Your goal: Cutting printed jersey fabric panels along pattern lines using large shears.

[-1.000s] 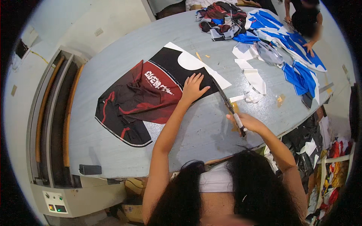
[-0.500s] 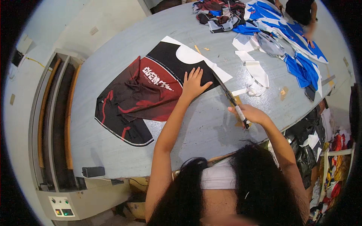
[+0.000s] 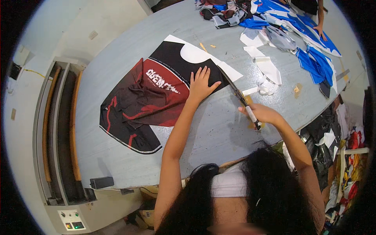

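A black and dark red printed fabric panel [image 3: 164, 94], bordered by white along its top, lies partly folded on the table. My left hand [image 3: 201, 84] presses flat on its black upper part, fingers spread. In my right hand [image 3: 261, 113] is a pair of long fabric scissors [image 3: 243, 98], the handle wrapped in white. Their blades reach the panel's right upper edge, beside the white margin [image 3: 231, 70]. Part of my right hand's grip is hidden behind the handle.
The grey table [image 3: 125, 51] carries white scraps [image 3: 268, 68] and a heap of blue and white fabric [image 3: 290, 25] at the far right. Another person's hand [image 3: 321, 33] rests there. A phone [image 3: 324, 89] lies by the right edge, a black box [image 3: 102, 182] near left. A roller machine [image 3: 64, 129] stands left.
The scissors have shifted slightly up and right with my right hand, their blades still at the panel's edge. My left hand stays pressed on the fabric. The whole view has tilted slightly.
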The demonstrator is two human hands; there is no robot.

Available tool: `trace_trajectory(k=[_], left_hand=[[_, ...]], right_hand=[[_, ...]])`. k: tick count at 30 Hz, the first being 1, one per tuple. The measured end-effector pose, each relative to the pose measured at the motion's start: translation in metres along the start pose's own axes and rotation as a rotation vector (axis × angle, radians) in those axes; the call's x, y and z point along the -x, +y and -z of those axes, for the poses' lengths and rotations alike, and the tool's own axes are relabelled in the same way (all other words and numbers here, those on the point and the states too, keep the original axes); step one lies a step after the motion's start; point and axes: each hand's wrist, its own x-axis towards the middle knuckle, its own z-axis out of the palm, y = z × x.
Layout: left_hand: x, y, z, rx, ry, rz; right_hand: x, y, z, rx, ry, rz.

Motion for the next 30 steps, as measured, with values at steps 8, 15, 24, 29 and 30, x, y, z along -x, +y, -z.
trace_trajectory(k=[8, 15, 24, 29, 30], left_hand=[[-0.002, 0.0, 0.001, -0.001, -0.032, 0.017], [-0.002, -0.002, 0.0, 0.006, -0.038, 0.026], [0.0, -0.001, 0.0, 0.017, -0.017, 0.019], [-0.001, 0.0, -0.001, 0.012, -0.009, 0.013], [-0.001, -0.001, -0.001, 0.012, -0.007, 0.009]], right_hand=[[-0.013, -0.014, 0.0, 0.246, 0.046, 0.047], [-0.022, -0.005, 0.004, 0.314, 0.057, 0.203], [-0.032, -0.019, 0.009, 0.242, 0.009, 0.058], [-0.049, 0.001, 0.008, 0.488, 0.184, 0.296], [-0.05, 0.001, 0.009, 0.49, 0.158, 0.269]])
